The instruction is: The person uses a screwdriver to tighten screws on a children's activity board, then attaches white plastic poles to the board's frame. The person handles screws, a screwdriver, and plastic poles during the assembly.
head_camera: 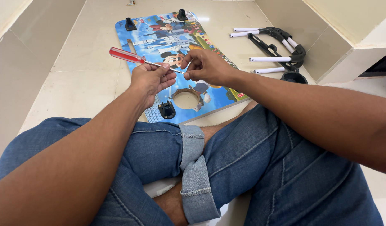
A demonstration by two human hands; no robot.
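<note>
Above the crossed knees, the left hand [151, 79] grips a red-handled screwdriver [134, 57] level, its shaft steadied while the right hand's [207, 67] fingers pinch its tip, perhaps seating a screw, over the colourful board [218, 86] on the floor [75, 75].

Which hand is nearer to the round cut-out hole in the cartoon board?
Right. The right hand pinches the screwdriver tip almost directly above the round hole; the left hand grips the shaft farther to the hole's left.
</note>
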